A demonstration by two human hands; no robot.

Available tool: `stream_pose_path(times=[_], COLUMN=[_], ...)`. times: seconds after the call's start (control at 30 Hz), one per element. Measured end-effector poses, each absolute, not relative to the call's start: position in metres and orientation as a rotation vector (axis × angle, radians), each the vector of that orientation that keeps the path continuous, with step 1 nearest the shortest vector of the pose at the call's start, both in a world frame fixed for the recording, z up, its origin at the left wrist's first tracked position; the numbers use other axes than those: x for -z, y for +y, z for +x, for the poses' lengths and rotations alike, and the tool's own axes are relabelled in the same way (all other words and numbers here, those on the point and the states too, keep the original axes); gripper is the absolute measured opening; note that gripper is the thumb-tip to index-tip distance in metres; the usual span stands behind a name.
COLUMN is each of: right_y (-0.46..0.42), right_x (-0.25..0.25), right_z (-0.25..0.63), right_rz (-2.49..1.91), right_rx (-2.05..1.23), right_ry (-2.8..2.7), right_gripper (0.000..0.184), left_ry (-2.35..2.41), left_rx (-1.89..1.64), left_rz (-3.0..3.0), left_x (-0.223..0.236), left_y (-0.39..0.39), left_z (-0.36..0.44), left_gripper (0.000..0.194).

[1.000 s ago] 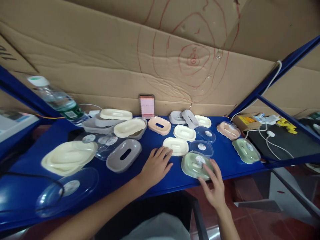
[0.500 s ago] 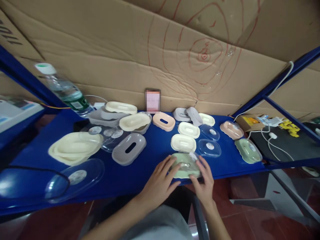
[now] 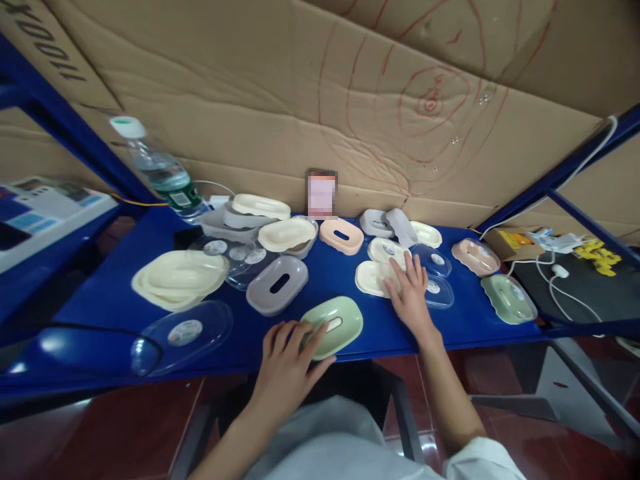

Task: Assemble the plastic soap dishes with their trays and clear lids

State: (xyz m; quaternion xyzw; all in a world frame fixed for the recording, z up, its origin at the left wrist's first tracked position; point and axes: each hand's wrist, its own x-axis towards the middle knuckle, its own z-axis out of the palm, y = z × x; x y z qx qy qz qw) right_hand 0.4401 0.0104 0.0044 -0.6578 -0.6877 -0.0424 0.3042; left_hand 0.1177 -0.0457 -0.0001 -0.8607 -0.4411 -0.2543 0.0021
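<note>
A pale green soap dish point(image 3: 345, 313) lies tilted in line at the table's front edge, a whitish strip showing in its central slot. My left hand point(image 3: 290, 353) grips its left end, fingers over the rim and thumb along the near side. Farther right, my right hand point(image 3: 413, 290) reaches over two cream soap dishes. Its thumb and fingers are around a clear lid point(image 3: 389, 248) with a round label, which lies over the back cream dish; the lid's edges are hard to see. Under the thumb is the front cream dish point(image 3: 370, 277), partly covered.
Grey dishes point(image 3: 277, 287), stacked cream trays point(image 3: 175, 277) and a large clear lid point(image 3: 185, 333) lie left. A peach dish point(image 3: 343, 235) and a blurred phone-like rectangle point(image 3: 321, 193) stand behind. Lidded peach point(image 3: 475, 257) and green dishes point(image 3: 507, 298) sit right. A water bottle point(image 3: 167, 177) leans back left.
The clear lid has come off the green dish and moved away and up to the cream dishes with my right hand. The green dish has shifted left with my left hand; the view has turned slightly.
</note>
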Motion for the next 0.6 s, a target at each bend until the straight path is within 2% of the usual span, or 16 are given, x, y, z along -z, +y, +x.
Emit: stream_pose_path(times=[0.13, 0.27, 0.37, 0.47, 0.6], right_y=[-0.044, -0.077, -0.075, -0.068, -0.068], right_x=[0.004, 0.016, 0.014, 0.008, 0.009], right_z=[0.388, 0.347, 0.336, 0.334, 0.332], right_rz=[-1.481, -1.283, -1.341, -1.359, -1.352], right_rx=[0.037, 0.018, -0.046, -0.108, -0.096], right_ry=[-1.954, -2.22, -2.336, -2.327, -2.266], right_gripper=[0.044, 0.054, 0.045, 0.031, 0.027], left_ry=[-1.458, -1.493, -1.5, -1.485, -1.601], left_rx=[0.768, 1.082, 1.272, 1.146, 0.929], left_rz=[-2.728, -2.753, -2.595, -2.376, -2.332], left_x=[-0.008, -0.017, -0.032, -0.055, -0.082], left_y=[-0.038, -0.023, -0.004, 0.035, 0.116], left_z=[0.126, 0.116, 0.098, 0.078, 0.061], left_gripper=[0.038, 0.032, 0.031, 0.034, 0.045])
